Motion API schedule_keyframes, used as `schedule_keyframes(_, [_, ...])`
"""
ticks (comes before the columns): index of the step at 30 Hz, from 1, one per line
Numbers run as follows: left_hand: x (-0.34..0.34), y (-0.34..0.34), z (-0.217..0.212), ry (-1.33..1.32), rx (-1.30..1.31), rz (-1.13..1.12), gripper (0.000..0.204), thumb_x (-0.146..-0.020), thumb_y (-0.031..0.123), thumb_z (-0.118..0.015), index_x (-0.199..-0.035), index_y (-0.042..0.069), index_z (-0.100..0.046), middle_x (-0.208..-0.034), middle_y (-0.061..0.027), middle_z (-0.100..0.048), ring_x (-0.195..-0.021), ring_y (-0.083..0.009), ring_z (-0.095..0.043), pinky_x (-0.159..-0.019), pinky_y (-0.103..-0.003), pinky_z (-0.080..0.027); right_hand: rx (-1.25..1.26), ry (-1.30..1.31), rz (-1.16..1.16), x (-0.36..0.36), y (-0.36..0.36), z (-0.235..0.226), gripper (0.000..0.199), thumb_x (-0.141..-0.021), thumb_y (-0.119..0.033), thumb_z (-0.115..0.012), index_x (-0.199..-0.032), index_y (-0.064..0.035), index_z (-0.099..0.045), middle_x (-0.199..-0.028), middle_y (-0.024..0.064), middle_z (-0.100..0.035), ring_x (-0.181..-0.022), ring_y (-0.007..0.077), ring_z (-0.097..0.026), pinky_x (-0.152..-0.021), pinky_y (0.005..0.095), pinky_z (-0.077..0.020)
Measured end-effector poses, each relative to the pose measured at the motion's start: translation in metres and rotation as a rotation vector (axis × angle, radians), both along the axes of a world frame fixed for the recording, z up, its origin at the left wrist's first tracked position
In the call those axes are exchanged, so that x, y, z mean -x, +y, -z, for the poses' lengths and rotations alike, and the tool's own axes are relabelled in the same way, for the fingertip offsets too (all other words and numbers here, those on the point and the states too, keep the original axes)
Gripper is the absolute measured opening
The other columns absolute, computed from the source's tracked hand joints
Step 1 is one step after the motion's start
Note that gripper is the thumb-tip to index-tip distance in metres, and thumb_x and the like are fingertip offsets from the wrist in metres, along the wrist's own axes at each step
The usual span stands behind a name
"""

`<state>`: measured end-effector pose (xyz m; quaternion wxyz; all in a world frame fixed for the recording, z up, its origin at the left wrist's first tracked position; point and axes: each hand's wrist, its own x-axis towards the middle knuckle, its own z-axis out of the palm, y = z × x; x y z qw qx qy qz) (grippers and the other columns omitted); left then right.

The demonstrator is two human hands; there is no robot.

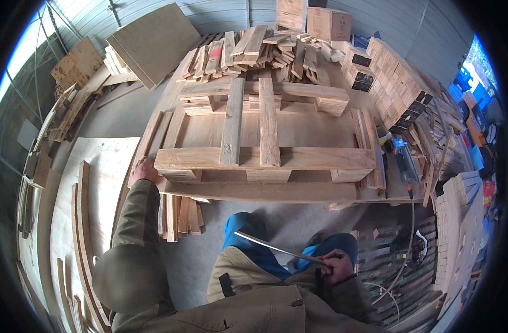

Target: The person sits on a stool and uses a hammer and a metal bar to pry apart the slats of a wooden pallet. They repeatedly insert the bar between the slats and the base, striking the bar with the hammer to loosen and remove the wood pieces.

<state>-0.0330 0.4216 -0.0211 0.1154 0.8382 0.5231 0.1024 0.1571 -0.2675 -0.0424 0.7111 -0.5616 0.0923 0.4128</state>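
At the left edge of the worktable, my left hand (145, 170) has its fingers curled over the near end of a narrow wooden board (152, 133). My right hand (337, 265) is closed round one end of a long, thin metal bar (276, 247), held low in front of my lap and pointing left. On the table a pallet frame of wooden boards and blocks stands before me. Its near cross board (309, 157) rests on stacked blocks (269, 176). Two lengthwise boards, a greyish one (231, 122) and a browner one (269, 122), lie across both cross boards.
A heap of loose boards (254, 47) covers the table's far end. Stacked wooden blocks (398, 83) rise at the right. A nail gun (405, 161) with a hose lies by the right edge. Large plywood sheets (154, 39) lean at the back left; more planks (83, 211) lie left.
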Motion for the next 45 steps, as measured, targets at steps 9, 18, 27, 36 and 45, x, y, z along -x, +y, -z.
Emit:
schedule_keyframes(9, [0.016, 0.013, -0.013, -0.399, -0.225, -0.080, 0.039, -0.094, 0.023, -0.068, -0.125, 0.000, -0.072, -0.135, -0.0214, -0.067, -0.129, -0.0371, -0.061, -0.113, -0.043, -0.046, -0.017, 0.021, -0.017, -0.002, 0.005, -0.002, 0.007, -0.085, 0.008, -0.059, -0.090, 0.0035, -0.062, -0.099, 0.0267, -0.072, -0.052, 0.0168, -0.051, -0.054, 0.0374, -0.0499])
schedule_keyframes(18, [-0.072, -0.066, -0.126, -0.653, -0.378, 0.228, 0.039, -0.089, 0.021, -0.079, -0.122, 0.003, -0.072, -0.125, -0.0169, -0.070, -0.118, -0.0341, -0.067, -0.103, -0.042, -0.052, -0.068, 0.014, 0.002, 0.001, -0.003, -0.003, 0.008, -0.085, 0.010, -0.061, -0.090, 0.0038, -0.063, -0.100, 0.0270, -0.072, -0.051, 0.0165, -0.051, -0.054, 0.0371, -0.0497])
schedule_keyframes(27, [-0.190, -0.174, -0.124, -0.369, 0.022, 0.515, 0.082, -0.087, 0.052, -0.077, -0.145, -0.001, -0.055, -0.142, -0.0251, -0.060, -0.129, -0.0395, -0.060, -0.111, -0.045, -0.048, -0.074, -0.048, 0.058, 0.000, -0.024, -0.012, 0.009, -0.083, 0.012, -0.060, -0.088, 0.0039, -0.063, -0.104, 0.0303, -0.072, -0.051, 0.0162, -0.051, -0.054, 0.0357, -0.0505])
schedule_keyframes(36, [-0.202, -0.164, -0.088, -0.533, 0.118, 0.432, 0.066, -0.090, 0.048, -0.074, -0.135, 0.001, -0.066, -0.127, -0.0238, -0.071, -0.122, -0.0378, -0.067, -0.106, -0.044, -0.051, -0.288, -0.135, 0.272, -0.020, -0.069, -0.040, 0.013, -0.078, 0.007, -0.056, -0.088, -0.0005, -0.060, -0.104, 0.0337, -0.071, -0.047, 0.0173, -0.048, -0.050, 0.0365, -0.0483])
schedule_keyframes(45, [-0.201, -0.163, -0.081, -0.556, 0.024, 0.459, 0.060, -0.091, 0.044, -0.075, -0.131, 0.000, -0.068, -0.126, -0.0222, -0.072, -0.120, -0.0358, -0.068, -0.102, -0.042, -0.052, -0.393, -0.408, 0.278, -0.065, -0.019, -0.087, 0.013, -0.079, -0.005, -0.061, -0.092, -0.0029, -0.060, -0.098, 0.0281, -0.070, -0.044, 0.0148, -0.044, -0.043, 0.0330, -0.0454])
